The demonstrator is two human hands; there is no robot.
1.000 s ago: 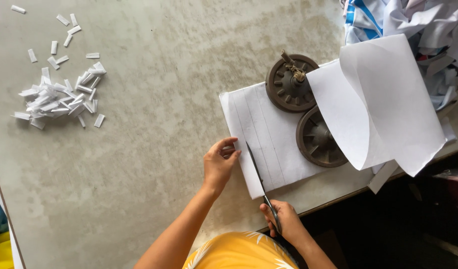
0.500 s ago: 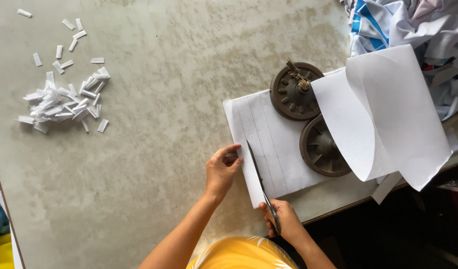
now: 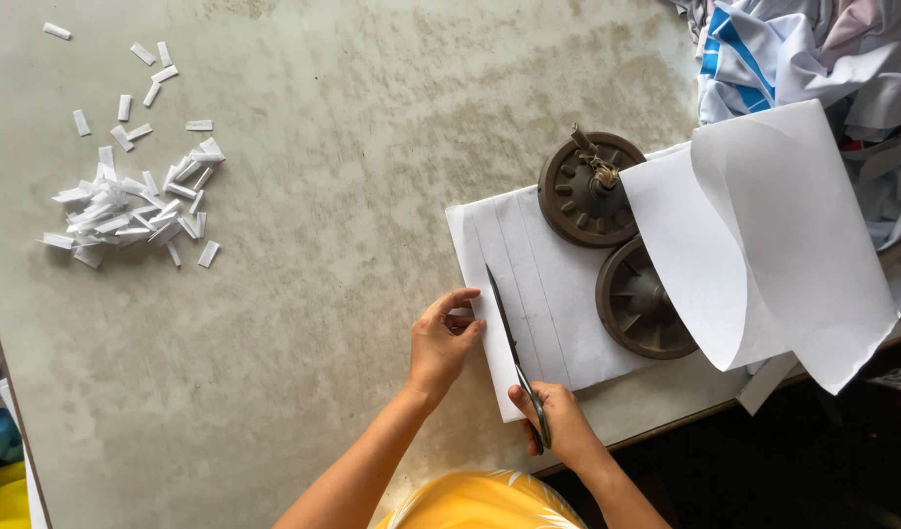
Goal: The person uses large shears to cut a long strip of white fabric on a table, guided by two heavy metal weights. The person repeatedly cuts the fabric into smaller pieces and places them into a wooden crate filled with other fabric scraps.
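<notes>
A stack of white sheets (image 3: 558, 284) with ruled pencil lines lies flat on the grey table (image 3: 352, 196). My right hand (image 3: 558, 426) grips a pair of dark scissors (image 3: 509, 338) near the table's front edge, blades lying along the left ruled line of the sheets. My left hand (image 3: 445, 338) pinches the left edge strip of the paper, just left of the blades. Two round dark metal weights (image 3: 587, 191) (image 3: 641, 299) press the sheets down. A top sheet (image 3: 774, 245) is curled back over the right weight.
A heap of small white cut paper strips (image 3: 137, 201) lies at the far left of the table. Crumpled blue, white and grey cloth (image 3: 793, 59) is piled at the top right. The table's front edge runs diagonally at lower right, with dark floor beyond.
The scissors' blades have moved a little further up the ruled line. My left hand has stayed on the strip's edge.
</notes>
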